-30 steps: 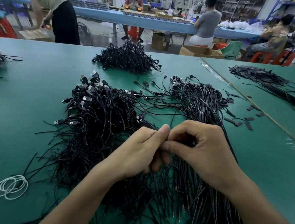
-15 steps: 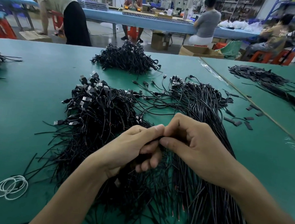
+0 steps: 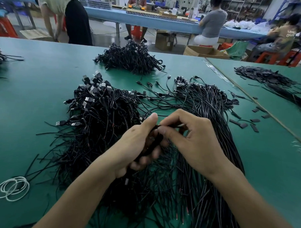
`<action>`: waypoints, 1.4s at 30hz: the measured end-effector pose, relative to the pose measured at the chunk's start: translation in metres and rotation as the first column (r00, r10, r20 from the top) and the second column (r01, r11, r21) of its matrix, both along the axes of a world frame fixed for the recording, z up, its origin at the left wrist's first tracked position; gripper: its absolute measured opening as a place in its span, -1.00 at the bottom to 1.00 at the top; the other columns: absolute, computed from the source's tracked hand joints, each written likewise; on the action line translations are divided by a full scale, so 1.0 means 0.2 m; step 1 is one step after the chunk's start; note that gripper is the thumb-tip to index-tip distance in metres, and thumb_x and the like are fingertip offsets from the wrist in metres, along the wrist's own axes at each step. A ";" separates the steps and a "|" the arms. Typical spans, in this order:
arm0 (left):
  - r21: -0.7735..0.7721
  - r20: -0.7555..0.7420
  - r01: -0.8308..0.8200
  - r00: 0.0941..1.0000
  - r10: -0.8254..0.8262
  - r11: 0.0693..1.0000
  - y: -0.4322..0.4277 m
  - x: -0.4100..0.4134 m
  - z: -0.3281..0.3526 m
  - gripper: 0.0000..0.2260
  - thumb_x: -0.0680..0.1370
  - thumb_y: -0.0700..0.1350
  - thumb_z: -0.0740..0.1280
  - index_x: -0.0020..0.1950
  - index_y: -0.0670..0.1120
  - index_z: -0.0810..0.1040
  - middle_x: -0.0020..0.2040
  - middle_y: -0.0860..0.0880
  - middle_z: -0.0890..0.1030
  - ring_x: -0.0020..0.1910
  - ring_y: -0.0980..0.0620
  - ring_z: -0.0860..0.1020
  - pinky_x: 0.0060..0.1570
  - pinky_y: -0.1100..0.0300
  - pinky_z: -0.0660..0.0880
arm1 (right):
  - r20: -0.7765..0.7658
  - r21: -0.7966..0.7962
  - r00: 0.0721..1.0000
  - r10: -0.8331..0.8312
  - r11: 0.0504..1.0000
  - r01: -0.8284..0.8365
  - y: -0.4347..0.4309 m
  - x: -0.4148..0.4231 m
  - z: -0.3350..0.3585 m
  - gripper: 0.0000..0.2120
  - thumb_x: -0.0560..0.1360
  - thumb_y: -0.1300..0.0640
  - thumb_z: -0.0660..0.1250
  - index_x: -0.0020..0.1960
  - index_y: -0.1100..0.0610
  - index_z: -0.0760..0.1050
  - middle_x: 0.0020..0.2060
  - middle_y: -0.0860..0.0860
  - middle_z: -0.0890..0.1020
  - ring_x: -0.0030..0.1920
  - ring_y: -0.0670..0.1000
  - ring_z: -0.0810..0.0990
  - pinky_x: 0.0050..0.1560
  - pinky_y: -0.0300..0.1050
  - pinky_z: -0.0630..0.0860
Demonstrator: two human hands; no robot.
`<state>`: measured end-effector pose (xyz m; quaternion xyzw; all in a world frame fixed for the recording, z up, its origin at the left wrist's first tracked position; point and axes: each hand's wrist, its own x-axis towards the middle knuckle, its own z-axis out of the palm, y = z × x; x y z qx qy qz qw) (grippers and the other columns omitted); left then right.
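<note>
My left hand [image 3: 136, 144] grips a thin black cable piece [image 3: 153, 143] with fingers curled under it and the thumb up. My right hand [image 3: 193, 138] pinches the upper end of that same piece between thumb and forefinger, right beside my left thumb. Both hands hover over the green table [image 3: 35, 91], above a large tangle of black USB cables [image 3: 101, 115] on the left and a straighter bundle of black cables [image 3: 208, 109] on the right. What exactly sits at the pinched tip is hidden by my fingers.
Another heap of black cables [image 3: 131, 59] lies farther back. White rubber bands [image 3: 12, 188] lie at the front left. Short black sleeve pieces [image 3: 244, 124] are scattered at the right, near a table seam [image 3: 260, 105]. People work at a blue bench [image 3: 150, 20] behind.
My hands have lifted slightly and spread apart; my left hand now shows a black piece running through its grip, and my right thumb and forefinger have shifted along it.
</note>
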<state>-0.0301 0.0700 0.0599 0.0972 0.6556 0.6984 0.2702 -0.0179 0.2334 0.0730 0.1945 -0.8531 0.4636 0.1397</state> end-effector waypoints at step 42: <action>0.306 -0.297 -0.309 0.867 0.399 0.900 0.01 0.02 0.01 -0.54 0.67 0.15 0.08 -0.09 -0.01 0.71 -0.57 0.07 0.32 -0.62 0.12 0.19 -0.54 0.35 0.16 | -0.283 0.316 0.953 -0.112 0.927 0.203 -0.11 0.18 0.06 -0.91 0.53 0.16 0.40 -0.06 0.06 0.69 -0.15 -0.08 0.59 -0.19 -0.02 0.60 -0.32 0.04 0.59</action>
